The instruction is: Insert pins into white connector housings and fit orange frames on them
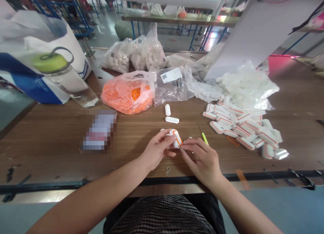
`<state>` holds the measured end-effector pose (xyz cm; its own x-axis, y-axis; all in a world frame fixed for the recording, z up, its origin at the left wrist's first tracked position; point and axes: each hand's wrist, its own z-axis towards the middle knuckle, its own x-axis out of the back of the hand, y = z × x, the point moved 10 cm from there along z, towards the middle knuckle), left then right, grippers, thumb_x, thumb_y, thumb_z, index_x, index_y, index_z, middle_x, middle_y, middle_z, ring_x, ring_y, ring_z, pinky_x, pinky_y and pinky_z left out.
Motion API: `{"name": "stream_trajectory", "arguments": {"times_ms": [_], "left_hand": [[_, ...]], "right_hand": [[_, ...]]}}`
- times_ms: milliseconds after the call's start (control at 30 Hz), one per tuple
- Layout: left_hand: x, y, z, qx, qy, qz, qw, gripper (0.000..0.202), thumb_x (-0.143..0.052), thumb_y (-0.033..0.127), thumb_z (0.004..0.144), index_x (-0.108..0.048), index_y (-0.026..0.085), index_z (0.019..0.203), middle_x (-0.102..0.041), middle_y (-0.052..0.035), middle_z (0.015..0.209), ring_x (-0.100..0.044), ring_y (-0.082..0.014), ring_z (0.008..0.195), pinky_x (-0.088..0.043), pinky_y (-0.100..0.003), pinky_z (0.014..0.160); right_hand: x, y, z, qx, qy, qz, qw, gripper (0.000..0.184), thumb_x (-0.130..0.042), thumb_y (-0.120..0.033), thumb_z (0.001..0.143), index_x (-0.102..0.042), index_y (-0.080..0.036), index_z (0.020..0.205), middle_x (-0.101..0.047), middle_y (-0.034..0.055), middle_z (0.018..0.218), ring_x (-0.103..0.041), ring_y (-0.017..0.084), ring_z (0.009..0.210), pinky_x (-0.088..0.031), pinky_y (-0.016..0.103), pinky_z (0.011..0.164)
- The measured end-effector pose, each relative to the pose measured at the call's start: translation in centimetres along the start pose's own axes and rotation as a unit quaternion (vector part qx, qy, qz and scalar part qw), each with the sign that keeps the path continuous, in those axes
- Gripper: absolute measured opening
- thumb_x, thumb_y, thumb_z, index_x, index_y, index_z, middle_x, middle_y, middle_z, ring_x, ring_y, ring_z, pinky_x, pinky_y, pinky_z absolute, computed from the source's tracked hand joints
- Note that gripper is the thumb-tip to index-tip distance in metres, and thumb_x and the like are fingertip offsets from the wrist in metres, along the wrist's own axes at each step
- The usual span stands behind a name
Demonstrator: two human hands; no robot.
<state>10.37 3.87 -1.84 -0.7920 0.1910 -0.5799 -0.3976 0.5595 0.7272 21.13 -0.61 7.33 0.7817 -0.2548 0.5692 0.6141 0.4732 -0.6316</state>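
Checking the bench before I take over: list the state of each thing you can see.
Left hand, gripping a white plastic piece
White plastic piece, orange band around it
Right hand, pinching the orange band
Banded white pieces, heaped loose
Two unbanded white pieces, lying apart on the table
Bag of orange parts, full
Glass bottle, green lid on
Green-handled tool, lying untouched

L hand [157, 150] + R hand [201, 162] pinching, close together.
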Motion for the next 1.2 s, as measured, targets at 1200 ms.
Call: {"name": "stream_trajectory", "arguments": {"times_ms": [1200], "left_hand": [[-0.1, -0.8, 0.4, -0.017, -0.021, 0.023, 0.999, 0.050, -0.074, 0.014, 0.078, -0.058, 0.021, 0.124, -0.069, -0.0111, 0.116, -0.066, -0.0217, 0.105, -0.052, -0.034, 0.089]], "right_hand": [[-1.6, 5.8, -0.8, -0.244, -0.011, 0.156, 0.957, 0.011, -0.066, -0.028, 0.079, -0.074, -0.021, 0.078, -0.072, 0.0025, 0.072, -0.060, 0.014, 0.061, -0.048, 0.028, 0.057]]}}
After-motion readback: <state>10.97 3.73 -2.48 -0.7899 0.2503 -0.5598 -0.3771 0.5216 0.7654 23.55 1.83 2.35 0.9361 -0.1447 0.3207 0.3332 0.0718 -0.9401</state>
